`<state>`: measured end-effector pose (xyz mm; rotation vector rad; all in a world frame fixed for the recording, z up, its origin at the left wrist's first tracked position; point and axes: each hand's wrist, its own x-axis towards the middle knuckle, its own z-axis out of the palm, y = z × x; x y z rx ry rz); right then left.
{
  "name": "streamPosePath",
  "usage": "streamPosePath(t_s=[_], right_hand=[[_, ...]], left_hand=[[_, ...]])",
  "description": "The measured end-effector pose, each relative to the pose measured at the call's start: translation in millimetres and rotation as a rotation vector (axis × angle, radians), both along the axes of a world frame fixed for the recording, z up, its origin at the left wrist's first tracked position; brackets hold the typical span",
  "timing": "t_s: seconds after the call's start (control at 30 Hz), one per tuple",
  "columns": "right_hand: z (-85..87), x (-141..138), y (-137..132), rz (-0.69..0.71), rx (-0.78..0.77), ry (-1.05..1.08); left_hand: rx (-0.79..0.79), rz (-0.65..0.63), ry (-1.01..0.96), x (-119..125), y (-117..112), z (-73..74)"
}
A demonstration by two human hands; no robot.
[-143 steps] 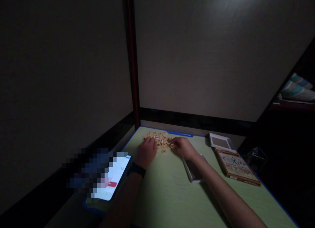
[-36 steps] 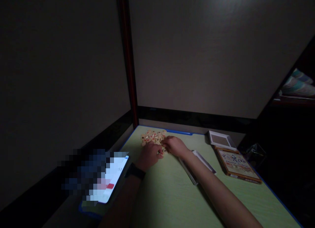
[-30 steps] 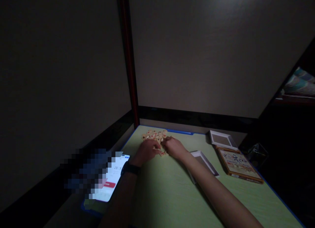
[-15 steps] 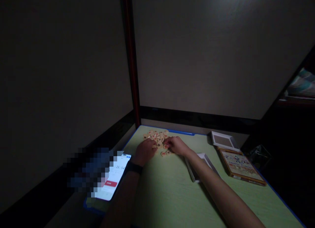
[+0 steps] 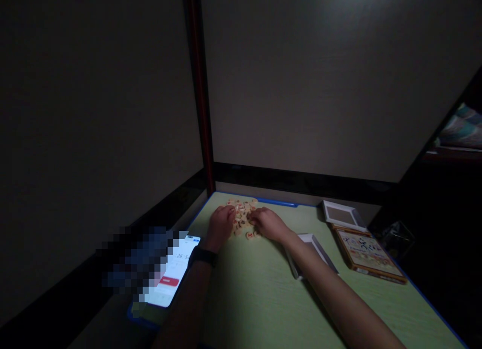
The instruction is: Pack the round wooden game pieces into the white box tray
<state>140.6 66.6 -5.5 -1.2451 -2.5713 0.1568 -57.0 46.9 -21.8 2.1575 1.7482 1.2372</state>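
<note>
Round pale wooden xiangqi pieces (image 5: 241, 208) with red and dark characters lie in a loose heap near the far corner of the green table (image 5: 256, 294). My left hand (image 5: 222, 222), with a dark band on its wrist, rests at the heap's left side. Its fingers are curled in, and what they hold, if anything, is hidden. On the right side my right hand (image 5: 268, 223) pinches a xiangqi piece at its fingertips, partly covered by the fingers. A few pieces (image 5: 250, 235) lie at the near edge of the heap, just in front of my right hand.
A lit phone (image 5: 173, 273) showing a timer lies at the left table edge. Under my right forearm is a white open box part (image 5: 320, 253). Farther right stand another white tray (image 5: 341, 215) and a printed game box (image 5: 371, 253). Walls (image 5: 301, 88) meet behind the table.
My left hand has shifted slightly away and left, uncovering pieces in front of it. My right fingers have moved slightly toward the heap; the red-marked piece beneath them no longer shows there.
</note>
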Motion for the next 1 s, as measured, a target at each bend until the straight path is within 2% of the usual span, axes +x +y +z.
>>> streamPosePath(t_s=[0.3, 0.5, 0.6, 0.8, 0.9, 1.0], right_hand=[[2.2, -18, -16, 0.066, 0.073, -0.075], [-0.1, -18, -16, 0.030, 0.080, -0.094], [0.4, -19, -17, 0.015, 0.077, -0.111], [0.7, -21, -19, -0.012, 0.097, -0.149], [-0.1, -20, -18, -0.014, 0.099, -0.165], [-0.2, -18, -16, -0.027, 0.100, -0.177]], left_hand=[[-0.218, -0.146, -0.711, 0, 10, 1.4], [-0.361, -0.275, -0.975, 4, 4, 2.9], [-0.377, -0.228, -0.946, 5, 4, 3.8], [-0.386, -0.076, -0.639, 3, 4, 2.9], [-0.439, -0.105, -0.511, 2, -1, 4.9], [-0.510, -0.214, -0.351, 1, -7, 7.4]])
